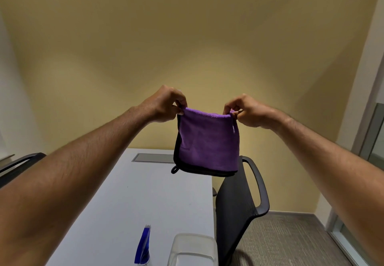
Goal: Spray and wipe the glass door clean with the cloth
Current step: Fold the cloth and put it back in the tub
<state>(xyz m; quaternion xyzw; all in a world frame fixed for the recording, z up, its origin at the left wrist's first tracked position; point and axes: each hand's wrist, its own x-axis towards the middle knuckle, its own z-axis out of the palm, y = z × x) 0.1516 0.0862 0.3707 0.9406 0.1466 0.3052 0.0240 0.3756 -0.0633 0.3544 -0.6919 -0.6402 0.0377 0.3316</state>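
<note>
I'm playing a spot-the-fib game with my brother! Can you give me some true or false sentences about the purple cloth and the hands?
1. Both hands hold the purple cloth up in the air. True: left hand, right hand.
2. The cloth lies flat on the white table. False: it hangs above it.
3. The cloth has a black edge. True.
4. The chair is red. False: it is black.
5. One hand grips the blue spray bottle. False: it stands alone on the table.

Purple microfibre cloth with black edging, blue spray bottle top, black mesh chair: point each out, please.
purple microfibre cloth [207, 141], head view, centre of hanging face
blue spray bottle top [143, 247], head view, blue side
black mesh chair [232, 211], head view, mesh backrest
</note>
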